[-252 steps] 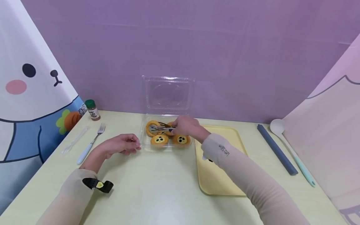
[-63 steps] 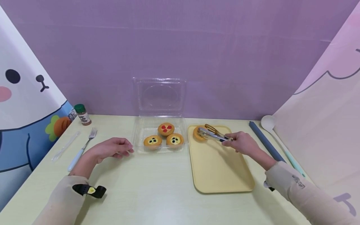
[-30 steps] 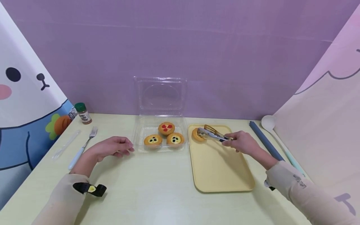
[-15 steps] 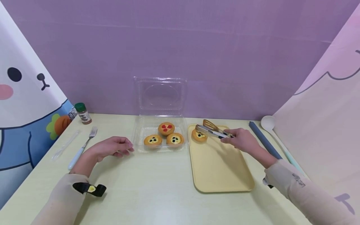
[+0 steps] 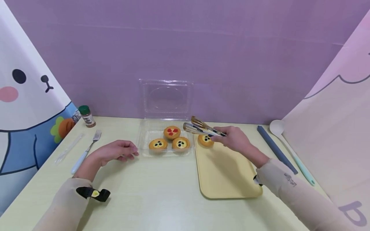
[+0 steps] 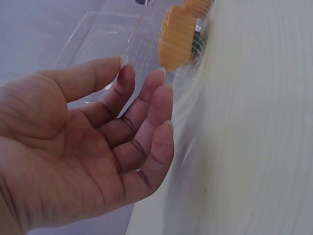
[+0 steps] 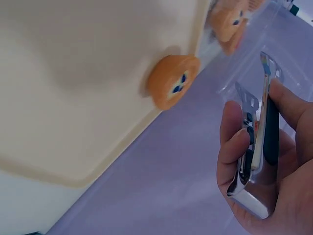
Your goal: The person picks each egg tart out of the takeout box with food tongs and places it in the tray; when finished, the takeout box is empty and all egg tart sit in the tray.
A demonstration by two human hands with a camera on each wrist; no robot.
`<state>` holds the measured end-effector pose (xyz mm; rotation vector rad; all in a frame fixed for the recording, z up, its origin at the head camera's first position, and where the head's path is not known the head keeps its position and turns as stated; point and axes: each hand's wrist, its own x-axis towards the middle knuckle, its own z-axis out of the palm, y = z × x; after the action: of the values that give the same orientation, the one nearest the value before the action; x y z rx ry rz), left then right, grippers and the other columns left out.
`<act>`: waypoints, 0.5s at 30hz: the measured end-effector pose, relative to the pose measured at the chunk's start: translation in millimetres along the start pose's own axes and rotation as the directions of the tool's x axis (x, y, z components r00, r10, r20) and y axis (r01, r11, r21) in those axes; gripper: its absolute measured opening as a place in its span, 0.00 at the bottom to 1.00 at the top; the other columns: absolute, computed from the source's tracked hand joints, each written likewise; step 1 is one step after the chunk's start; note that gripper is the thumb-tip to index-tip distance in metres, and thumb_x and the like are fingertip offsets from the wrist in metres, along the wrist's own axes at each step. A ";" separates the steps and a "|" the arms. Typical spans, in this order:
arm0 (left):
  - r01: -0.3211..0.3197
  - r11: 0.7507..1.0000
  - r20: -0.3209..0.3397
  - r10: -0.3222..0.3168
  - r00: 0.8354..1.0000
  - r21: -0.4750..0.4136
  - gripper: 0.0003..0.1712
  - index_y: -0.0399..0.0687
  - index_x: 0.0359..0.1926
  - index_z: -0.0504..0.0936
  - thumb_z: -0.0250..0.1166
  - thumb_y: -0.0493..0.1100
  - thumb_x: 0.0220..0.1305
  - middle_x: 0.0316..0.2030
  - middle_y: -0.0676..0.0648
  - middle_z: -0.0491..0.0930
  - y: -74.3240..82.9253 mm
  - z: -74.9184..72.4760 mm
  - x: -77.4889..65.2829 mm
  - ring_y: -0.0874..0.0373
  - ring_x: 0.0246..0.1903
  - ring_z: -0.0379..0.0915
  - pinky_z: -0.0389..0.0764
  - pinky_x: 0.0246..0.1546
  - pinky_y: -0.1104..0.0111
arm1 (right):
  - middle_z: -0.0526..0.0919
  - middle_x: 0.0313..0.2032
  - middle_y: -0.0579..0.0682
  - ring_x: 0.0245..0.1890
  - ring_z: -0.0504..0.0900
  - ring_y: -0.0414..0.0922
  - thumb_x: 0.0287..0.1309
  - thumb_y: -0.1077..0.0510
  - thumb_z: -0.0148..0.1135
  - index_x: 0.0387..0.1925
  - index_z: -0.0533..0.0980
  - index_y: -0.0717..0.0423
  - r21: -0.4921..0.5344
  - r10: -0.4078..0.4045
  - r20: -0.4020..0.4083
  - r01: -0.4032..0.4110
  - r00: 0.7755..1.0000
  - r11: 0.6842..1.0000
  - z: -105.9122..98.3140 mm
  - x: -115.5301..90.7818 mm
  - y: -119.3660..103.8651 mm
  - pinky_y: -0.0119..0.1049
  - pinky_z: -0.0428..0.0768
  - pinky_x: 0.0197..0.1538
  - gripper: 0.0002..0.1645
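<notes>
My right hand [image 5: 232, 138] grips metal food tongs [image 5: 193, 129], whose tips stand apart with nothing between them, above the gap between tray and container. On the yellow tray [image 5: 228, 176], at its back left corner, lies an egg tart with dark dots [image 5: 206, 140]. The clear plastic container [image 5: 143, 150] stands with its lid up. Inside are a red-topped tart [image 5: 171, 132] and two dark-dotted tarts [image 5: 180, 143]. Beside the container's left edge, my left hand [image 5: 117, 150] holds nothing; in the left wrist view its fingers curl loosely, thumb tip close to the index finger.
A green-capped spice jar [image 5: 87, 116], a fork [image 5: 86, 154] and a clear thin plastic piece [image 5: 68, 149] lie at the left. To the tray's right are a dark blue bar [image 5: 274, 147] and a pale spoon [image 5: 277, 127]. A purple backdrop [image 5: 231, 64] rises behind the table.
One dark-dotted tart has gone from the container to the tray. The tongs have released it, and my right hand has lifted them leftward towards the container. My left hand stays put lately.
</notes>
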<state>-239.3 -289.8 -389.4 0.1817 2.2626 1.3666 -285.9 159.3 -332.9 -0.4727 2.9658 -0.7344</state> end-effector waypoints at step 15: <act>0.004 1.000 -0.005 -0.004 1.000 0.004 0.18 0.38 0.53 0.77 0.55 0.49 0.76 0.52 0.45 0.82 -0.2 -0.5 0.4 0.56 0.48 0.78 0.79 0.48 0.61 | 0.85 0.55 0.53 0.30 0.79 0.43 0.59 0.39 0.68 0.64 0.76 0.46 -0.122 0.048 0.116 -0.034 0.992 0.992 21.8 40.2 -50.3 0.35 0.70 0.26 0.34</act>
<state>-239.8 -290.1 -389.5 0.1757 2.2689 1.3620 -307.4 95.0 -327.9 -0.4439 2.9087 -0.5076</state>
